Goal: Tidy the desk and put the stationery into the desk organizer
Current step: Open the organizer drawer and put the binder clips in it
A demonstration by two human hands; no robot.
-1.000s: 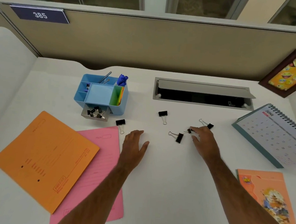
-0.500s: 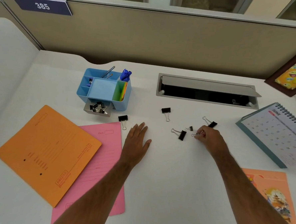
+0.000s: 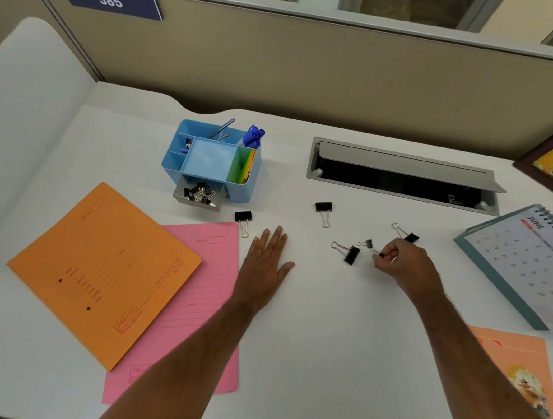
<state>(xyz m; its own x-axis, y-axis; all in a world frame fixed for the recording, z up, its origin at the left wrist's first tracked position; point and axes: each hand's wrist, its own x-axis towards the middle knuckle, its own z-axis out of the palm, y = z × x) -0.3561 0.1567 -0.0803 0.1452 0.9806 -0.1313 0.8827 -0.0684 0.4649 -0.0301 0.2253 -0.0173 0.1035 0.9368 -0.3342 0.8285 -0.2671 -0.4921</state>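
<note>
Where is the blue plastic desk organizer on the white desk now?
In the head view, the blue plastic desk organizer stands left of centre toward the back of the white desk, behind the orange folder and left of the grey cable hatch.

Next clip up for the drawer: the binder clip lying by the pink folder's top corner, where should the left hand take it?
Pinch the binder clip across its black body, coming from above with the left hand. The body is the bulky end, farther from the hand; its wire handles trail toward the pink folder and lie too flat to pinch.
</note>
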